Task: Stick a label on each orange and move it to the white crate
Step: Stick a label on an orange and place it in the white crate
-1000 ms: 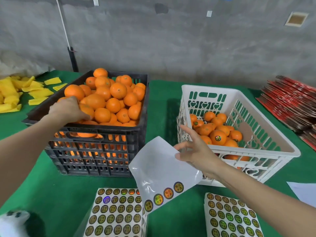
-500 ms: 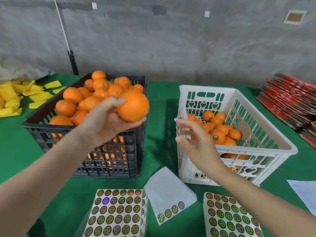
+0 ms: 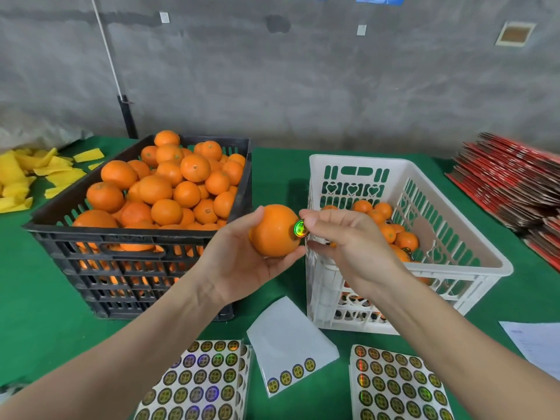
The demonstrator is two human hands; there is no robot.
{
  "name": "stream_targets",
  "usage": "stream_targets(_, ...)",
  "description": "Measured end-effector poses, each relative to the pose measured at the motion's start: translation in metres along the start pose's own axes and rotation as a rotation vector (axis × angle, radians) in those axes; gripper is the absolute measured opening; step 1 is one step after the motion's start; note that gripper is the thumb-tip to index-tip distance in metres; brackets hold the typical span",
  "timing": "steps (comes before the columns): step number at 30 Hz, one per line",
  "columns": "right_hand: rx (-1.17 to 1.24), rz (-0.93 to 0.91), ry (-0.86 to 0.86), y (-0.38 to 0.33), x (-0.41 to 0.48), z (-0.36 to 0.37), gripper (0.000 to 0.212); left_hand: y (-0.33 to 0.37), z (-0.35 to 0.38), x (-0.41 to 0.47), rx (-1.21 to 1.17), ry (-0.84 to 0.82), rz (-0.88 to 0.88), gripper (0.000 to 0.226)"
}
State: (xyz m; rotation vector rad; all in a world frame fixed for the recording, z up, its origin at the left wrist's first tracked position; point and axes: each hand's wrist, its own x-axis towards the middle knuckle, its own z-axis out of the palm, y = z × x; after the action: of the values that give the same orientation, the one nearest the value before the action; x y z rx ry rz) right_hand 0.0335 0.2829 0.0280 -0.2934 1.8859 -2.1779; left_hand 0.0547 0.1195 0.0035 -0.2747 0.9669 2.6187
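My left hand [image 3: 242, 262] grips an orange [image 3: 272, 230] in the air between the two crates. A round holographic label [image 3: 301, 228] lies on the orange's right side, and my right hand [image 3: 342, 241] pinches it at the fingertips. The black crate [image 3: 139, 237] on the left is heaped with several unlabelled oranges [image 3: 185, 177]. The white crate [image 3: 454, 237] on the right holds several labelled oranges [image 3: 397, 234] at its bottom.
On the green table near me lie a full label sheet [image 3: 200, 380], a mostly used sheet [image 3: 291, 344] with three labels, and another full sheet [image 3: 397, 383]. Yellow scraps [image 3: 36, 174] lie far left, red flat cartons [image 3: 515, 183] far right, white paper [image 3: 536, 344] at right.
My left hand took an orange from the black crate and carried it right, toward the white crate. My right hand dropped the used sheet onto the table and now puts a label on the orange.
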Motion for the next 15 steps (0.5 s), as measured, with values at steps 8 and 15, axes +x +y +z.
stream_targets(8, 0.08, 0.002, 0.04, 0.011, 0.004, -0.004, 0.008, -0.011, 0.006, 0.008, -0.112, 0.105, 0.049, 0.07)
stream_targets(15, -0.019, -0.021, 0.053, 0.019, 0.006, 0.005, 0.017, -0.015, 0.008, 0.011, -0.175, 0.084, 0.059, 0.054)
